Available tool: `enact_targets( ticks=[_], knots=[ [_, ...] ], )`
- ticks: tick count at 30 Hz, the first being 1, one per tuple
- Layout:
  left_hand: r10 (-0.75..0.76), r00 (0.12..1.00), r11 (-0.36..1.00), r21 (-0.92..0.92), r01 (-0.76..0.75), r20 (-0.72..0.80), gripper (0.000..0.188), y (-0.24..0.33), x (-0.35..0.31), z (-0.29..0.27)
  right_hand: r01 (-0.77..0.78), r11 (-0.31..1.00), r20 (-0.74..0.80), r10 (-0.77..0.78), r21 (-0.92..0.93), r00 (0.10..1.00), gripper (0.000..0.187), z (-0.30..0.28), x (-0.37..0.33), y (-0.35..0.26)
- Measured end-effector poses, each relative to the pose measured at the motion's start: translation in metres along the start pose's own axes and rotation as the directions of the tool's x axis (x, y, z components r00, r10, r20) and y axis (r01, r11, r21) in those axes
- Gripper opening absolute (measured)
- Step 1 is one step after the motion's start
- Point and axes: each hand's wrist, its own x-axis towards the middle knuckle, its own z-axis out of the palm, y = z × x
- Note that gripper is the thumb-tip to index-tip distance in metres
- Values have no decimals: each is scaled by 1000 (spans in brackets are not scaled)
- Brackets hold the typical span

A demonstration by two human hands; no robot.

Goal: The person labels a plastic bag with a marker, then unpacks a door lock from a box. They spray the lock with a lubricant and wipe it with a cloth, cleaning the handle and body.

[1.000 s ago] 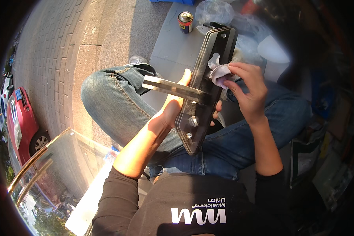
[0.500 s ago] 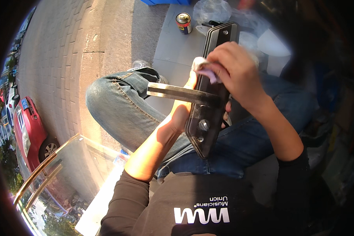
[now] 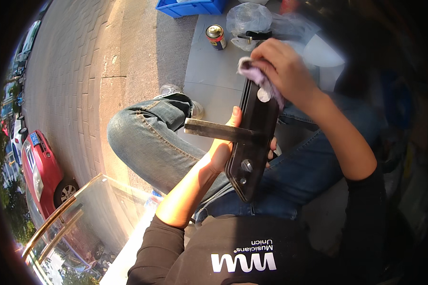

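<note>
A long black door handle plate point(image 3: 253, 175) lies tilted above my lap, its worn lever point(image 3: 209, 129) sticking out to the left. My left hand point(image 3: 221, 149) grips the plate around its middle, with thumb on the left edge and fingertips showing at the right edge. My right hand point(image 3: 286, 69) pinches a pale purple cloth point(image 3: 257, 77) at the plate's far end, which the cloth partly covers. A round pale spot, probably a hole, shows next to the cloth. Nearer to me, a silver keyhole piece point(image 3: 247, 165) sits in the plate.
A small dark can point(image 3: 216, 38) stands on the grey mat point(image 3: 204, 66) ahead. Beyond it are a blue crate point(image 3: 191, 9) and a crumpled clear plastic bag point(image 3: 248, 20). A glass panel point(image 3: 114, 204) with a brass-coloured edge stands at left; a red car point(image 3: 42, 166) is parked further off.
My right hand has drawn the cloth from near the plate's middle to its far end, and more of the cloth hangs out. The handle plate has shifted slightly nearer to me.
</note>
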Motion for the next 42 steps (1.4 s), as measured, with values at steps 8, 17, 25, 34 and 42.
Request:
enact_targets(
  ticks=[8, 17, 25, 34, 42],
  knots=[
    [49, 997, 981, 191, -37, -58, 63, -2, -7, -17, -55, 987, -25, 59, 153, 998, 11, 5, -29, -26],
    [43, 999, 923, 383, -36, -10, 69, -7, -10, -17, -272, 959, -179, 283, 85, 942, 6, 0, -29, -11],
    [86, 996, 963, 257, -83, -3, 73, -12, -7, -15, -261, 960, -221, 278, 101, 935, 8, 2, -27, 6],
    [84, 996, 993, 86, -81, -26, 94, 0, -7, -15, -201, 955, -56, 218, 219, 974, 17, 1, -69, -82],
    [60, 990, 983, 183, -35, -131, 91, 4, -9, -13, -241, 927, 5, 250, 286, 968, 10, 3, -57, -70]
  ],
)
